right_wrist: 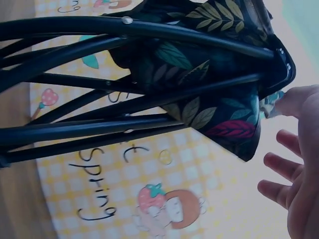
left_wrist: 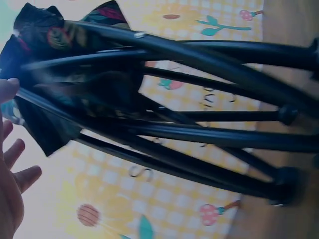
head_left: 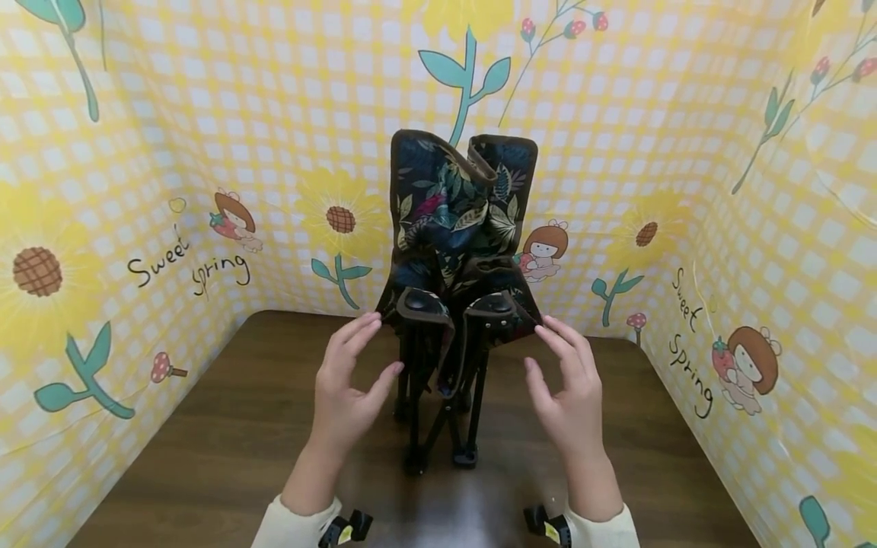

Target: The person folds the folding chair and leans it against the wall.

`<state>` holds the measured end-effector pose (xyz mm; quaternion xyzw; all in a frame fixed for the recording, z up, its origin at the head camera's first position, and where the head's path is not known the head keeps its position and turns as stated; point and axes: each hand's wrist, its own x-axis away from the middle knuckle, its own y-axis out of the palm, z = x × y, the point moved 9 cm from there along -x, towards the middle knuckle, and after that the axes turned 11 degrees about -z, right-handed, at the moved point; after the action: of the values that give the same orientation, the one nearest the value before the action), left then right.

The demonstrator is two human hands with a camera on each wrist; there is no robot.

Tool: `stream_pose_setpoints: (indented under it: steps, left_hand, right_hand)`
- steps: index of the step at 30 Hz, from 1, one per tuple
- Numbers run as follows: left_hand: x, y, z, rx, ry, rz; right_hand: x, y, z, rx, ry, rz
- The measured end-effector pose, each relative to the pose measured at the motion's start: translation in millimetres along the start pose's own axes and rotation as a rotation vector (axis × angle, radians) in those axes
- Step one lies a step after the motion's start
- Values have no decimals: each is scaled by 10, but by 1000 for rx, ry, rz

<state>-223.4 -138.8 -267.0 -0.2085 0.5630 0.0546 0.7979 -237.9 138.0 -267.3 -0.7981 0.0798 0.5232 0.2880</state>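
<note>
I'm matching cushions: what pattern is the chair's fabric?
Dark fabric with coloured leaves; best in the right wrist view.

The brown wood-grain table (head_left: pixel 212 434) supports one partly folded chair (head_left: pixel 459 221), standing upright on black feet (head_left: pixel 465 457). The tabletop extends in front of the chair and to both sides.

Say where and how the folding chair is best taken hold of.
Probably by the left front corner with the left hand and the right front corner with the right hand, coming from the outer sides. The folding chair stands upright, partly folded; those corners jut forward, close together, with their outer sides towards the hands.
</note>
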Motion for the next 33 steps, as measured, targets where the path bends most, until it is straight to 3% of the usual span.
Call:
stream_pose_setpoints:
  steps: [4, 8, 16, 21, 25, 29, 33]
  left_hand:
    - [239, 26, -77, 24, -74, 48]
    - [437, 114, -219, 38, -189, 41]
    - [837, 298, -573, -11, -349, -45]
    - [1051, 424, -707, 8, -485, -114]
    - [1194, 518, -854, 49, -651, -171]
    - [1328, 610, -990, 113, -800, -213]
    - [1435, 712, -1076, 154, -865, -259]
  right_hand:
    - [146, 2, 54, -61, 113, 40]
    - [395, 132, 287, -91, 206, 24]
    - [822, 461, 710, -149, 447, -125]
    - [970, 625, 782, -263, 593, -188]
    - [1005, 714, 733, -377, 699, -235]
    - [1075, 843, 769, -431, 767, -282]
    - [1210, 1027, 906, -439, 786, -326]
